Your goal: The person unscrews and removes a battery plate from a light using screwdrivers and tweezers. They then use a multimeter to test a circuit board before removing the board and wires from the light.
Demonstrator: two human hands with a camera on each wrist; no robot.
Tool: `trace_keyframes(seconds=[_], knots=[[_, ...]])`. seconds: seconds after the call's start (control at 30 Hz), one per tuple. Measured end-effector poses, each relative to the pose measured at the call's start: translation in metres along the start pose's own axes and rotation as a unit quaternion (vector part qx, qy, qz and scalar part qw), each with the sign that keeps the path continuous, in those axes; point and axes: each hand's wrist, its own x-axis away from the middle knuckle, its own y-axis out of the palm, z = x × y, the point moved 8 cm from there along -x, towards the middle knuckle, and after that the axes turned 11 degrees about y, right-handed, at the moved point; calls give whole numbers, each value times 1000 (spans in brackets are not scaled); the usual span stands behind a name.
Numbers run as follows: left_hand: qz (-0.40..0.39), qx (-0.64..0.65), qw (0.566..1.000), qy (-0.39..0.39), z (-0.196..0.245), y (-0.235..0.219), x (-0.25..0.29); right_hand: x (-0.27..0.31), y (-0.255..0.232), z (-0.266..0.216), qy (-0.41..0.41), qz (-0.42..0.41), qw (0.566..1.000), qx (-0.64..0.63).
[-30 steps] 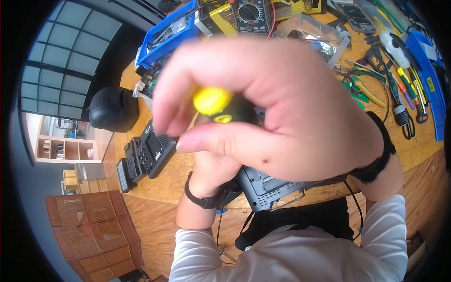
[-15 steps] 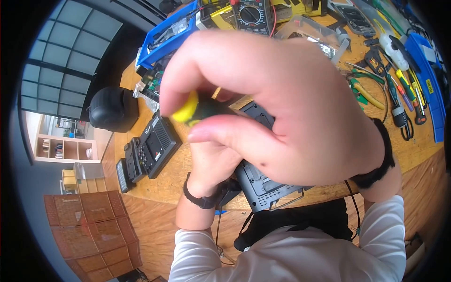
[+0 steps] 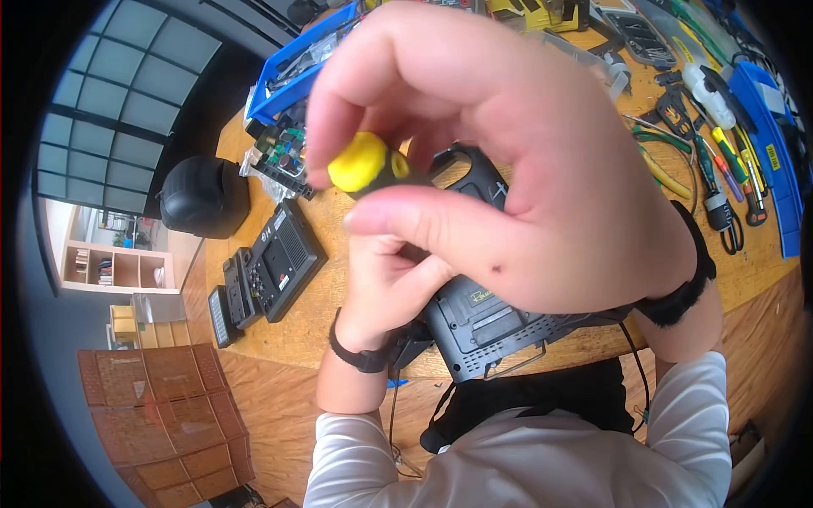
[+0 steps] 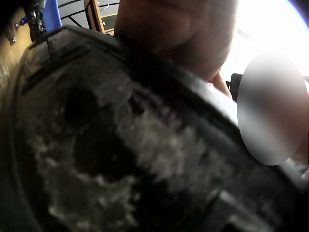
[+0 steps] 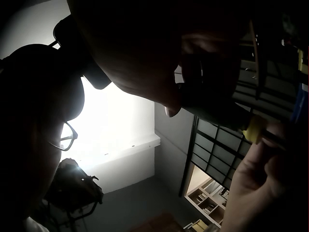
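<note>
In the head view my right hand (image 3: pixel 533 161) curls round a screwdriver with a yellow-and-black handle (image 3: pixel 360 162), thumb beneath and fingers above. Below it, my left hand (image 3: pixel 377 292) lies beside a black device casing (image 3: pixel 491 326) at the table's front edge. The right wrist view shows the dark handle (image 5: pixel 212 107) running from my right hand (image 5: pixel 140 53) to a yellow collar; the left thumb and a finger (image 5: pixel 263 166) pinch the shaft just past it. A dark, dusty surface (image 4: pixel 149 145) fills most of the left wrist view. The screwdriver tip is hidden.
Black panels (image 3: pixel 284 262) and a round black case (image 3: pixel 203 196) are at the left. A blue bin (image 3: pixel 292 68) and circuit boards (image 3: pixel 284 152) stand beyond. Pliers (image 3: pixel 665 173), screwdrivers and a blue tray (image 3: pixel 766 152) lie at the right.
My right hand has shifted slightly up and right; the yellow handle end dipped left, then rose. The left thumb shows more clearly, and more of the casing is uncovered.
</note>
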Motion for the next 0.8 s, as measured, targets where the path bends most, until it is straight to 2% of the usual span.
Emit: trace_keyframes(seconds=[0.07, 0.13, 0.23, 0.27, 0.47, 0.5, 0.57, 0.6, 0.7, 0.73, 0.8], knots=[[-76, -43, 994, 69, 14, 3, -2, 5, -4, -1, -3, 7, 1000, 4], [-63, -25, 997, 42, 9, 2, 1, 9, -4, -3, -5, 13, 1000, 6], [90, 141, 983, -72, -3, -7, 5, -6, 0, -1, -9, 21, 1000, 8], [90, 141, 983, -72, -3, -7, 4, -4, -6, 0, -9, 23, 1000, 9], [-68, -17, 997, 12, 10, 8, -11, -4, -3, -4, -17, 37, 999, 17], [-67, -17, 997, 13, 17, 6, -12, 3, -13, -5, -18, 40, 999, 19], [-115, -232, 965, 46, 38, 0, -11, 4, -14, -6, -20, 45, 998, 23], [-115, -231, 965, 46, 40, -4, -7, 13, -14, -9, -22, 48, 998, 25], [-180, -270, 946, -18, 37, 2, 1, -4, -9, -7, -25, 56, 998, 29], [-168, -294, 940, -49, 39, 3, 0, -9, -4, -7, -25, 58, 998, 30], [-56, -209, 976, -32, 37, -2, 9, -4, -9, -8, -27, 61, 997, 33]])
